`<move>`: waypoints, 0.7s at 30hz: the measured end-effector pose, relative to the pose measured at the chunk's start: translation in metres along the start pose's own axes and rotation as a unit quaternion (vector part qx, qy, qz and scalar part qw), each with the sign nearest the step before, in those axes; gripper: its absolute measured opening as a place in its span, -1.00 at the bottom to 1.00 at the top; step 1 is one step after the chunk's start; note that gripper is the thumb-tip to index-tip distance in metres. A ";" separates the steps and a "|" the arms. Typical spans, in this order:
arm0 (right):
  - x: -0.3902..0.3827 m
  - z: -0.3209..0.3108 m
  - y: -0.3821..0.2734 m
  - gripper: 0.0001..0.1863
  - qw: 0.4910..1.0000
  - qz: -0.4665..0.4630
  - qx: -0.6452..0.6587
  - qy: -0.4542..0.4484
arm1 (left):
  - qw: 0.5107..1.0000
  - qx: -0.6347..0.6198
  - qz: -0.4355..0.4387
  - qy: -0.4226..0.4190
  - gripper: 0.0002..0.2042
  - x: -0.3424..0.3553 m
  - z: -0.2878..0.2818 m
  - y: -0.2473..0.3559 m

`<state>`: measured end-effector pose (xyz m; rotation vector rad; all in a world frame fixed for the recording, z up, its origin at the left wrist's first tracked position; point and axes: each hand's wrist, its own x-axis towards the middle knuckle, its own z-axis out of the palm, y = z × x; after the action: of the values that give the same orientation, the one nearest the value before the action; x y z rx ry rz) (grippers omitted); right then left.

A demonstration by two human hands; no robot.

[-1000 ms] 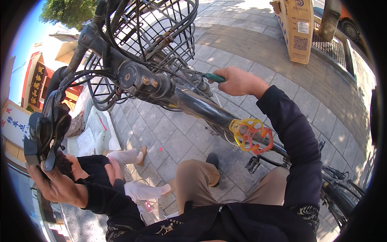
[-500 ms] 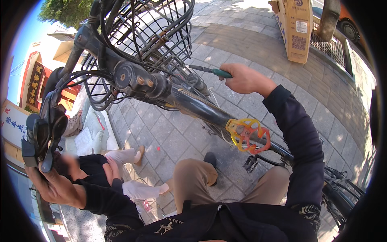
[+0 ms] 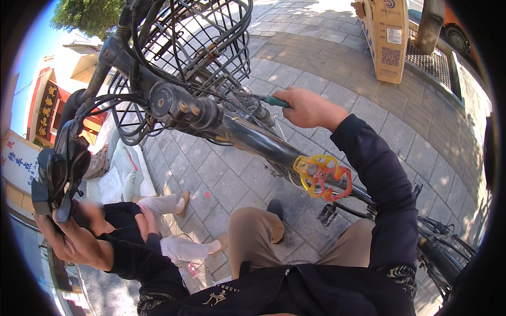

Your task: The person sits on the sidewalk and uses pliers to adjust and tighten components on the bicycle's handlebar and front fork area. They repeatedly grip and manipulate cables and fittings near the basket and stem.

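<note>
A dark bicycle frame [image 3: 258,139] runs diagonally across the middle, with a black wire basket [image 3: 179,42] at its front. At the far left, my left hand [image 3: 79,245] is closed round the end of the handlebar grip [image 3: 41,197], beside the brake lever [image 3: 66,209]. My right hand [image 3: 311,108] grips a slim tool with a green handle [image 3: 276,101]. The tool's metal end reaches in among the rods and cables below the basket, near the front fork [image 3: 258,109]; its tip is hidden there. A yellow and red bottle cage [image 3: 321,176] sits on the frame.
A seated person [image 3: 124,221] in a black top and light trousers is at the lower left. Behind them lies a pale padded thing [image 3: 121,174]. A tall cardboard box [image 3: 387,42] stands at the upper right by a tree trunk [image 3: 429,26]. Grey paving [image 3: 211,179] lies below the bicycle.
My right hand has moved left with the green-handled tool, and the tool's end has gone further in under the basket. The handlebar has shifted slightly; my left hand remains on it.
</note>
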<state>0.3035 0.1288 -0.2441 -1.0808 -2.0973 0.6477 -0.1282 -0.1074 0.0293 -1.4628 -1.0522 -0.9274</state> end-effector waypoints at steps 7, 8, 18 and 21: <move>-0.005 0.002 -0.007 -0.73 1.000 0.003 -0.008 0.019 | 0.999 -0.042 -0.024 -0.002 -0.49 0.000 0.001 0.003; -0.005 0.000 -0.009 -0.74 1.000 0.016 -0.004 0.006 | 0.999 -0.045 -0.013 -0.004 -0.49 0.001 0.002 0.004; -0.027 -0.010 -0.002 -0.72 0.991 0.049 -0.116 0.035 | 0.998 -0.052 -0.029 -0.035 -0.56 0.006 0.001 0.004; -0.018 -0.002 -0.007 -0.68 0.989 0.074 -0.129 0.019 | 0.998 -0.054 -0.037 -0.021 -0.59 0.002 0.002 0.012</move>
<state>0.3094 0.1104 -0.2439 -1.3924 -2.1234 0.4281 -0.1159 -0.1053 0.0271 -1.5466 -1.1072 -1.0240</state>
